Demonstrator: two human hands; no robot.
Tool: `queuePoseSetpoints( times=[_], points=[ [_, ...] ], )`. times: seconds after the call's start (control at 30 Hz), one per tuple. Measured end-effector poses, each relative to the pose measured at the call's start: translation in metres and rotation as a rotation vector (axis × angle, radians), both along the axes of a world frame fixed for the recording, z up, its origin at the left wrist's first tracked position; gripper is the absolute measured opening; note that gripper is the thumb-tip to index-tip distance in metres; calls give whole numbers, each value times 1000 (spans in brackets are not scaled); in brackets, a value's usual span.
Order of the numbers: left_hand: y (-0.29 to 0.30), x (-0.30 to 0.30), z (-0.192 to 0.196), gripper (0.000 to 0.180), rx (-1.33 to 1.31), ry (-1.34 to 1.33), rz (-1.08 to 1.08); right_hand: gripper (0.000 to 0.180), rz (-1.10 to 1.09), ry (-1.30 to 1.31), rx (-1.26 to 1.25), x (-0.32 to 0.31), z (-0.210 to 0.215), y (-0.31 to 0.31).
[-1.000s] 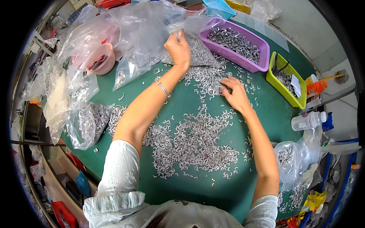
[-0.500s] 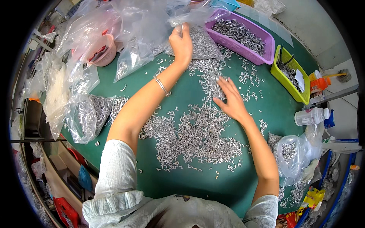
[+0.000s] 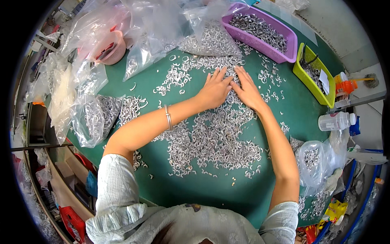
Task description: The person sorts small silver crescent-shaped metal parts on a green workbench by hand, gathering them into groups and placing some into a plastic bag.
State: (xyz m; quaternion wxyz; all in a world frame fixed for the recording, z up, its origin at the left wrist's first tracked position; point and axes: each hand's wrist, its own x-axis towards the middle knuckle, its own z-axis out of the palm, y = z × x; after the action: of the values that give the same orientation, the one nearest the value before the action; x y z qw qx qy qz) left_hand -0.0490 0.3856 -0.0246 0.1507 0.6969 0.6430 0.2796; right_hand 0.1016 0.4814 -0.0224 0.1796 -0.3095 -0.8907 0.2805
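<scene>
Many small silvery curved metal pieces (image 3: 211,140) lie spread over the green table, thickest in the middle. My left hand (image 3: 216,88) rests flat on the upper part of this pile, fingers stretched away from me. Beside it, thumbs close together, my right hand (image 3: 246,90) lies with its fingers extended over the same pieces. Neither hand grips anything. Just beyond the fingertips sits a clear plastic bag (image 3: 211,40) filled with more of the pieces.
A purple basket (image 3: 260,48) and a lime-green basket (image 3: 315,83) hold metal pieces at the far right. White bottle (image 3: 336,121) stands at the right edge. Pink bucket (image 3: 113,52) and clear bags (image 3: 95,118) occupy the left. Another open bag (image 3: 312,162) lies at near right.
My left hand has let go of the filled bag's top and come down beside my right hand on the pile. The right hand has shifted slightly away from me.
</scene>
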Motion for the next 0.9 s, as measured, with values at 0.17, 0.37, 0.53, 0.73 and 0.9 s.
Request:
queuePoseSetpoints(
  times=[0.17,0.37,0.53,0.73,0.9],
  points=[
    [-53,2,7,48,-27,-83,-124,52,130,113,-219,15,15,-50],
    [-123,15,30,54,-50,-117,-171,58,262,-5,-83,44,42,-102],
    [-160,26,37,55,-12,-38,-302,61,198,-22,-30,74,49,-149],
    [-193,33,46,39,-4,-24,-479,48,149,-34,70,115,56,-202],
    [-181,36,49,39,5,-85,-212,41,80,-13,30,131,61,-231]
  ],
)
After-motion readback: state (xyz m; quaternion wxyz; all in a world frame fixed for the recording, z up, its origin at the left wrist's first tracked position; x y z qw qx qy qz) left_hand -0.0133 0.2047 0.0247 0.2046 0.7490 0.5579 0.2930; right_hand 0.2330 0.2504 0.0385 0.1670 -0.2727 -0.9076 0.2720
